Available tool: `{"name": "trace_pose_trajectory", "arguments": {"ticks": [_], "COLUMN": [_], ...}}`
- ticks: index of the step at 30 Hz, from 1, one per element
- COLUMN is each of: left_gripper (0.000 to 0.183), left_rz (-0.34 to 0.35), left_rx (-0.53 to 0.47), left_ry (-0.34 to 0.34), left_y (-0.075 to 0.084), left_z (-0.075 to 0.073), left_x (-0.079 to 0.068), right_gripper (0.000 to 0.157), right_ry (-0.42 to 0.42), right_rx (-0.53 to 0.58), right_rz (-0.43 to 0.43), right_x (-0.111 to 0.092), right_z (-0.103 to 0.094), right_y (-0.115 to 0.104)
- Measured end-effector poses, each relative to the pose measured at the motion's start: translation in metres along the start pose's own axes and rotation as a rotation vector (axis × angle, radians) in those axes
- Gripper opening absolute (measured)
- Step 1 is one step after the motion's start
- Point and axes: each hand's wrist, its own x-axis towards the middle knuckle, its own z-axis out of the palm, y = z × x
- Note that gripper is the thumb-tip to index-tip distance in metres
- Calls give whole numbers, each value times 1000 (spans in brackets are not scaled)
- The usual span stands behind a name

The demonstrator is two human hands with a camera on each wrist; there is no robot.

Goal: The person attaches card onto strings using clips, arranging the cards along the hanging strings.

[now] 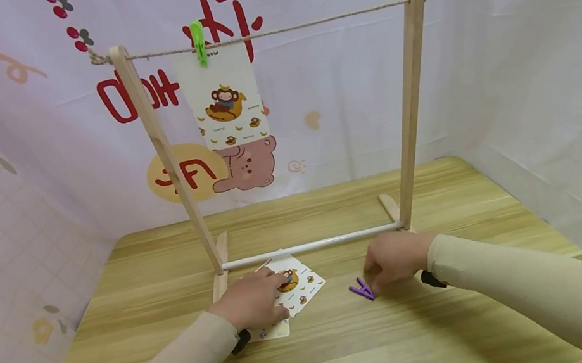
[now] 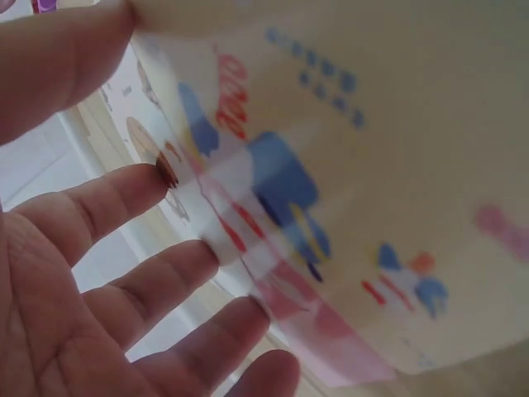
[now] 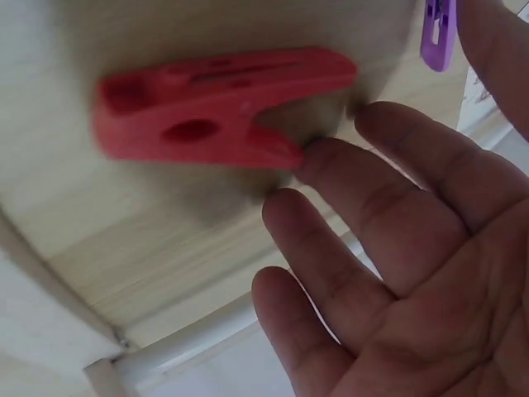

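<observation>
On the table, my left hand (image 1: 250, 301) rests on a white monkey-print card (image 1: 304, 285) with its fingers spread and fairly straight. Beneath it lies a cream card (image 2: 430, 190) with blue and pink figures, blurred in the left wrist view. My right hand (image 1: 396, 257) is low over the table beside a purple clothespin (image 1: 362, 289), its fingers loosely bent. A red clothespin (image 3: 215, 107) lies at those fingertips in the right wrist view, one leg next to the middle finger; the hand hides it from the head view.
Behind both hands stands a wooden frame (image 1: 408, 117) with a white crossbar (image 1: 313, 246) low down. Along its top runs a string (image 1: 322, 21), where a green clothespin (image 1: 199, 44) holds another monkey card (image 1: 226, 99). A printed curtain (image 1: 320, 151) hangs behind.
</observation>
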Motion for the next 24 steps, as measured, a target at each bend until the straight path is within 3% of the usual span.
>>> {"name": "trace_pose_trajectory", "arguments": {"ticks": [11,17,24], "left_gripper": [63,63,60], "left_rz": [-23,-14,-15], "left_rx": [-41,-38,-51], "left_ry": [24,34,38], "left_y": [5,3,1], "left_z": [-2,0,4], "left_x": [0,1,1], "right_gripper": [25,20,31], "right_ry": [35,66,123], "right_rx": [-24,-3,29], "right_rz": [-31,25,107], "right_x": [4,10,12], "right_z": [1,6,12], "right_y": [-11,-18,-29]}}
